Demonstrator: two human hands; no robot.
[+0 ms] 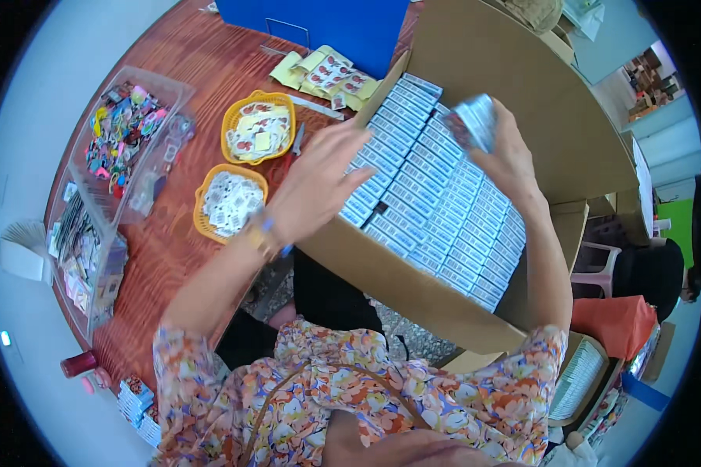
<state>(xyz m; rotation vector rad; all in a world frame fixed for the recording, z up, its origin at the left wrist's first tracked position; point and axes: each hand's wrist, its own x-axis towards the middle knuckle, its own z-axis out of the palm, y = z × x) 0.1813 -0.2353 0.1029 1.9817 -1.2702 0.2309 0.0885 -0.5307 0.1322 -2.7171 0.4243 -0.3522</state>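
A large cardboard carton (413, 268) stands open in front of me, packed with rows of small white-and-blue boxes (452, 194). My right hand (510, 156) is over the carton's far right part, its fingers closed round a small blue-and-dark box (473, 123), blurred by motion. That box is tilted above the rows. Over the carton's left edge reaches my left hand (319, 179), fingers stretched out and thumb apart, holding nothing that I can see. A dark gap (382, 208) shows between two boxes near it.
On the red wood-grain table (160, 265) stand two yellow baskets, one with cream-coloured packets (261, 128), one with white labels (232, 202). Clear plastic bins (128, 132) of colourful trinkets lie at the left. Beyond are yellow packets (327, 74) and a blue panel (327, 31).
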